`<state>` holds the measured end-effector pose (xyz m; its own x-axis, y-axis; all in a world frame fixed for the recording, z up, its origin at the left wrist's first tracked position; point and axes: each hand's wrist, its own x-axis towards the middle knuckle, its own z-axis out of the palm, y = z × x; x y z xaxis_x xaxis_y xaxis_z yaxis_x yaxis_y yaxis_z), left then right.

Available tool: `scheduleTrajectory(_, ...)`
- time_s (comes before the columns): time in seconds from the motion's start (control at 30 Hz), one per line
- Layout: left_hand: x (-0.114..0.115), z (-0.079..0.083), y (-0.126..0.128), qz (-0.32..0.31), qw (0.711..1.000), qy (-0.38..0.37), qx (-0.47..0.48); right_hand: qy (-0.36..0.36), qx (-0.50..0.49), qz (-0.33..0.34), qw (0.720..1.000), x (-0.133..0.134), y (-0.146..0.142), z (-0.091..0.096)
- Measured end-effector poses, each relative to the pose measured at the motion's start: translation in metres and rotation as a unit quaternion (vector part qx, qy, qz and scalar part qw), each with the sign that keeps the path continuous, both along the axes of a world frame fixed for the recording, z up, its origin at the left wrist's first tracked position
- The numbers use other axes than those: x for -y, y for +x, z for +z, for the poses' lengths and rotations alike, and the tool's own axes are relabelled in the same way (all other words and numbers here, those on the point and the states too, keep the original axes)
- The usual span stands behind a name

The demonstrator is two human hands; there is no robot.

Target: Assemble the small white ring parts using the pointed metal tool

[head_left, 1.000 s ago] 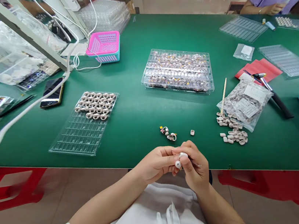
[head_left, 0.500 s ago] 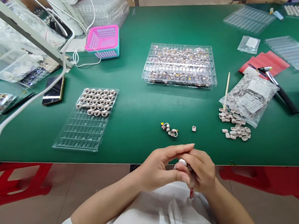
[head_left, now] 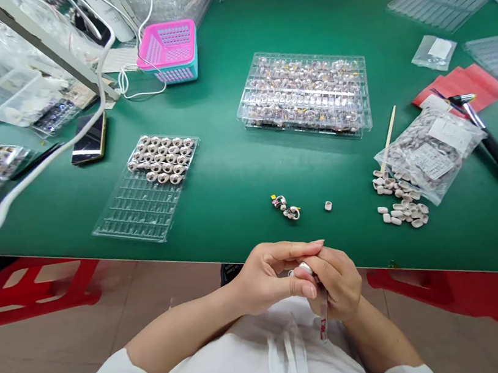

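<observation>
Both hands meet just below the near edge of the green table (head_left: 238, 175). My left hand (head_left: 271, 276) pinches a small whitish part (head_left: 305, 267) between thumb and fingers. My right hand (head_left: 339, 282) is closed round a thin stick-like tool (head_left: 324, 318) whose lower end points down toward my lap. On the table just ahead lie two small wired parts (head_left: 286, 207) and one loose whitish piece (head_left: 328, 205).
A clear tray (head_left: 141, 208) partly filled with ring-shaped parts sits at left. A stacked clear tray (head_left: 305, 92) of parts lies ahead. At right are a bag of pieces (head_left: 434, 151), spilled pieces (head_left: 400, 208), a wooden stick (head_left: 388, 136) and a black tool (head_left: 490, 140). A phone (head_left: 90, 144) and pink basket (head_left: 169, 49) sit farther left.
My hands have dropped from the table edge toward my lap, and the left fingers have closed over the part. The thin tool now shows below my right hand. The view tilted down.
</observation>
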<state>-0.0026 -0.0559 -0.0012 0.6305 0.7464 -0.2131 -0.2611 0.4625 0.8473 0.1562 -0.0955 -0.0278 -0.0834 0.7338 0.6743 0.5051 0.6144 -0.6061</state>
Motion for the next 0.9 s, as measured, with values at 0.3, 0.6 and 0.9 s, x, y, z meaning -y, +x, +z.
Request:
scheduleTrajectory(0.3, -0.007, 0.000, -0.003, -0.016, 0.999, -0.049, -0.013, 0.002, 0.020, -0.029, 0.999, -0.004, -0.004, -0.001)
scheduleTrajectory(0.6, -0.016, 0.005, -0.003, -0.040, 0.998, -0.049, -0.021, -0.023, 0.003, -0.030, 0.999, -0.010, -0.007, -0.001)
scheduleTrajectory(0.9, -0.025, 0.004, -0.009, -0.042, 0.998, -0.048, -0.001, -0.042, -0.043, 0.023, 0.998, -0.018, 0.004, 0.002)
